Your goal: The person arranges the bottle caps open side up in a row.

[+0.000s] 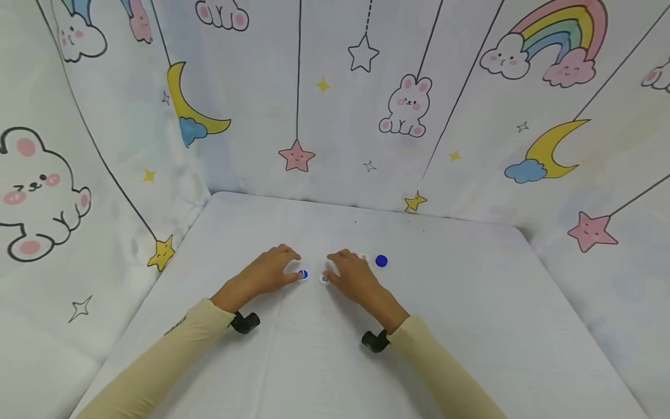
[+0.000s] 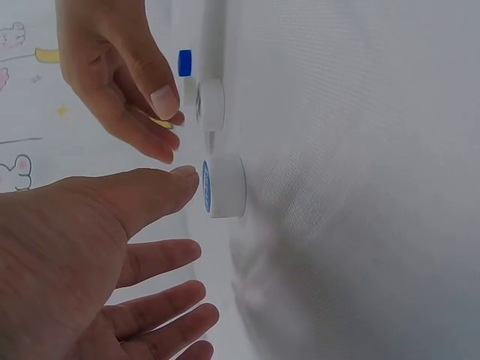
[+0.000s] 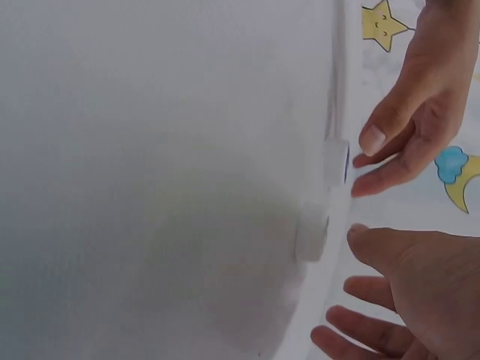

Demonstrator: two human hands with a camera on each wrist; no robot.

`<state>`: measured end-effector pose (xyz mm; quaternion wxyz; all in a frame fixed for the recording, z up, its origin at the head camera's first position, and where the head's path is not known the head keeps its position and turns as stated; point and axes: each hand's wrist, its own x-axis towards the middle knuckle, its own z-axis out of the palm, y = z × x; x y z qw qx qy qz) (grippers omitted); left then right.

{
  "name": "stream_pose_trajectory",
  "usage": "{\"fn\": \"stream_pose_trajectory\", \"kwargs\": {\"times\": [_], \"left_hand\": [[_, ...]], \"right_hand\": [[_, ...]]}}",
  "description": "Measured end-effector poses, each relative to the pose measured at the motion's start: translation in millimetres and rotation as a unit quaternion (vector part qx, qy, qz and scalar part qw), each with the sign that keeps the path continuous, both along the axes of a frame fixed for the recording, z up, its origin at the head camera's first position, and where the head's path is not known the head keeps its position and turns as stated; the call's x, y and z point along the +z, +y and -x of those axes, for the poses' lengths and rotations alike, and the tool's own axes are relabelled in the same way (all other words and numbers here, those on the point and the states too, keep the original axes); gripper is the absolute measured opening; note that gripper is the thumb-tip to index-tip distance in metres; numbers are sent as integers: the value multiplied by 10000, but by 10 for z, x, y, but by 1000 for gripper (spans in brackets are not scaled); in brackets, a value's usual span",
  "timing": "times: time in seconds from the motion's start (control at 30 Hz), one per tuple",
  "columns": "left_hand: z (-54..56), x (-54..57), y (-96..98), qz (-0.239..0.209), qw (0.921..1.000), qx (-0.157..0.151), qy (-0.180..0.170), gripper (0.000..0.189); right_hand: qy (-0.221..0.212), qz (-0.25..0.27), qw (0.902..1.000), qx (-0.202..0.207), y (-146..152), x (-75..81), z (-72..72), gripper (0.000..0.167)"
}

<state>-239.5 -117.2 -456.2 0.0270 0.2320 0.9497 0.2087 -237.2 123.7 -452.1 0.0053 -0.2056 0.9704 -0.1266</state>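
Two small white round caps lie flat on the white table. One has a blue printed top (image 1: 303, 274), and my left hand (image 1: 267, 270) is beside it, thumb tip at its upper edge. The other, a white cap with dark print (image 1: 324, 279), lies just to the right, by the thumb tip of my right hand (image 1: 356, 276). In the right wrist view a small gap shows between that thumb and the white cap (image 3: 311, 232). Both hands have their fingers spread and relaxed, palms facing each other, and neither grips anything.
Beyond the right hand lies a dark blue cap (image 1: 381, 261), with a pale round piece (image 1: 364, 256) partly hidden by that hand. The white-covered table (image 1: 471, 326) meets a cartoon-printed cloth backdrop (image 1: 251, 116) at its back and sides.
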Motion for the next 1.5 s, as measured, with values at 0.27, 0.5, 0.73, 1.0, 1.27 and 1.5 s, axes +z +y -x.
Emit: {"fn": "stream_pose_trajectory", "kwargs": {"times": [0.27,0.5,0.73,1.0,1.27,1.5], "left_hand": [[-8,-7,20,72,9999,-37,-85,40],[-10,-21,42,84,9998,-134,-119,35],[-22,-28,57,64,9997,-221,-116,32],[-29,-54,70,37,9996,-281,32,32],[-17,-106,73,151,9993,-247,240,29],[-12,-113,59,184,9991,-231,295,29]], "right_hand": [[-28,-4,9995,318,-117,-23,-44,45],[-80,-78,9991,404,-212,-52,-66,42],[34,-191,9982,563,-283,-91,-63,40],[337,-301,9967,682,-341,-110,-59,37],[499,-267,9959,704,-377,-135,-65,33],[564,-201,9957,712,-396,-132,-74,32]]}}
